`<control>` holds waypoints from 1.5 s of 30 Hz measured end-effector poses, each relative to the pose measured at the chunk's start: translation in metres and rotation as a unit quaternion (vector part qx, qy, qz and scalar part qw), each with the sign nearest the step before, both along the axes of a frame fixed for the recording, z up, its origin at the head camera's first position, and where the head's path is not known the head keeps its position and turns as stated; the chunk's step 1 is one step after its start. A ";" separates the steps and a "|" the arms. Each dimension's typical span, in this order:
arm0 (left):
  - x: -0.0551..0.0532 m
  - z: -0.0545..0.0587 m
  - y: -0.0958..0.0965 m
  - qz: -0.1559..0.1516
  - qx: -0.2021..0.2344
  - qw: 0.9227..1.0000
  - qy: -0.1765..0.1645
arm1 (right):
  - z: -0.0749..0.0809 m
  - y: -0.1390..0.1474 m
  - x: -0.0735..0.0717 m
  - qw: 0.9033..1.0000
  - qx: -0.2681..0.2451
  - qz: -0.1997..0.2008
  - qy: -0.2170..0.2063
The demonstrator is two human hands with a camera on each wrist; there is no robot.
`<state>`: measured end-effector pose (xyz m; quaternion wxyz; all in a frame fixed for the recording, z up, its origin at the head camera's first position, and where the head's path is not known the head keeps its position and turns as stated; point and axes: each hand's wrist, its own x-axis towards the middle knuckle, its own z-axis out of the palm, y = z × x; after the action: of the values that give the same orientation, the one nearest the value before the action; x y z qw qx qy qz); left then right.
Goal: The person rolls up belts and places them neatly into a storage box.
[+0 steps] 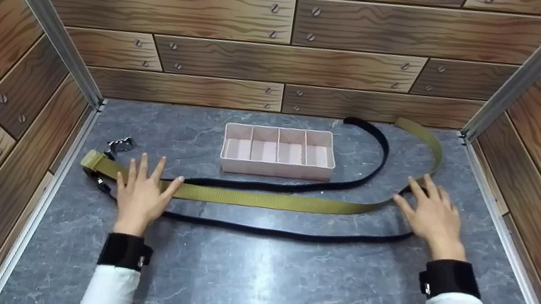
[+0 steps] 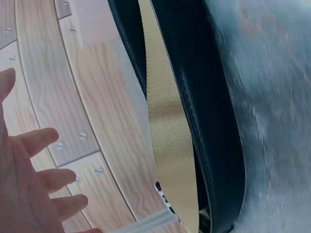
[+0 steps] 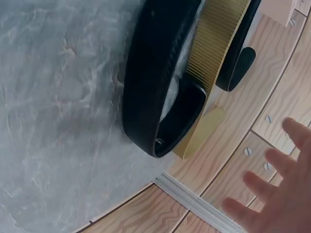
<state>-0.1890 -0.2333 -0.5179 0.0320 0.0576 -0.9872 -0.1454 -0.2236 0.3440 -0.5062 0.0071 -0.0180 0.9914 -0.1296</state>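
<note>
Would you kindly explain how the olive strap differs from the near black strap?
The olive strap has a ribbed, woven face; the near black strap looks smooth, with a stitched edge. In the head view, the olive strap looks broad, the near black strap thin. At the right, the olive strap bends toward the back wall; the near black strap hooks back. Both run between the left hand and right hand.
</note>
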 end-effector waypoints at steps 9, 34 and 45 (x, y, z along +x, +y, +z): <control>0.015 -0.011 0.038 -0.058 0.000 0.998 -0.003 | -0.015 -0.015 0.016 0.994 -0.007 0.067 -0.083; 0.033 -0.048 0.066 -0.198 -0.033 0.979 0.020 | -0.038 -0.049 0.039 0.991 0.018 0.096 -0.095; 0.018 -0.049 0.025 -0.132 -0.042 0.990 0.011 | -0.036 -0.052 0.042 0.990 0.002 0.111 -0.090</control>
<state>-0.1709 -0.2086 -0.5669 0.0259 -0.0767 -0.9910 -0.1070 -0.1814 0.2920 -0.5427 0.1102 -0.1157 0.9789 -0.1271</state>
